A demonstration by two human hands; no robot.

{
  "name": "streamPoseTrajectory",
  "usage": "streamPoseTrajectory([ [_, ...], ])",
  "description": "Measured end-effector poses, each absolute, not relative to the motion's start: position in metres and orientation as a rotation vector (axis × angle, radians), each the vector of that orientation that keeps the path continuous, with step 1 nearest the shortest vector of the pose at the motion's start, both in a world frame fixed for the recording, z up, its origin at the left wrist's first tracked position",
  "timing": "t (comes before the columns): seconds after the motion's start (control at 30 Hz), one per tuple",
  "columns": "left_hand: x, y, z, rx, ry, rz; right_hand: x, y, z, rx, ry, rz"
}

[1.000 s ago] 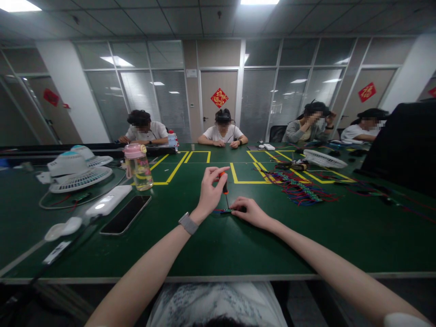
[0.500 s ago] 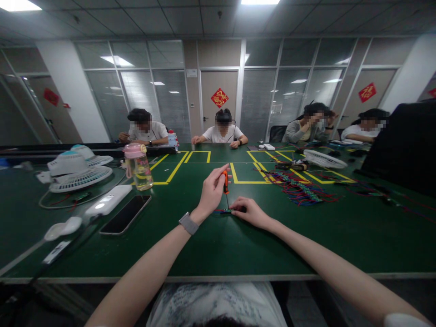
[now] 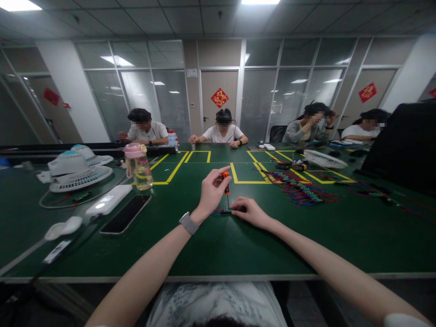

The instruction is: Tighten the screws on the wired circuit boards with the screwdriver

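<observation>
My left hand is closed around the orange handle of a screwdriver, its thumb pressed along one side. The screwdriver stands nearly upright, its thin shaft pointing down to a small green circuit board on the table. Whether the tip sits in a screw is too small to tell. From the right, my right hand pinches the near end of that board and rests on the table. Red and blue wires leave the board's left end, partly under my left wrist.
Wired boards lie in a row to the right, near a white fan grille. At left are a phone, a white power bank, a pink-lidded bottle and fans. Several people sit across the green table.
My left thumb and fingers have shifted on the screwdriver handle, showing more of its lower end. My right hand and the circuit board stay in place.
</observation>
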State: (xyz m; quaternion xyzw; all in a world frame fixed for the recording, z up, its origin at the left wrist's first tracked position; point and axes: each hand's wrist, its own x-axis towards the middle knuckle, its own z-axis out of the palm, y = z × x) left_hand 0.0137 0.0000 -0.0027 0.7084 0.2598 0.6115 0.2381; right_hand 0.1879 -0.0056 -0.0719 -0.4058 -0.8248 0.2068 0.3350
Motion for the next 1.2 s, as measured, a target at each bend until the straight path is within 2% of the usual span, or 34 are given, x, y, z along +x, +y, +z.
streamPoseTrajectory([
  [0.1, 0.0122, -0.0009, -0.001, 2.04, 0.784, 1.727, 0.188, -0.0055, -0.0721, -1.061, -2.149, 0.531],
  [0.3, 0.0139, 0.0013, -0.0013, 1.864, 0.624, 1.554, 0.1886, -0.0048, -0.0727, -1.052, -2.163, 0.522],
  [0.5, 0.0112, 0.0009, -0.0017, 2.007, 0.86, 1.771, 0.189, -0.0046, -0.0728, -1.05, -2.162, 0.529],
  [0.77, 0.0134, 0.0032, -0.0029, 1.805, 0.663, 1.635, 0.1881, -0.0055, -0.0717, -1.057, -2.153, 0.537],
  [0.97, 0.0098, 0.0022, -0.0018, 1.974, 0.873, 1.84, 0.1884, -0.0053, -0.0726, -1.057, -2.144, 0.54],
  [1.2, 0.0134, 0.0027, -0.002, 1.771, 0.661, 1.632, 0.1883, -0.0067, -0.0708, -1.058, -2.152, 0.545],
])
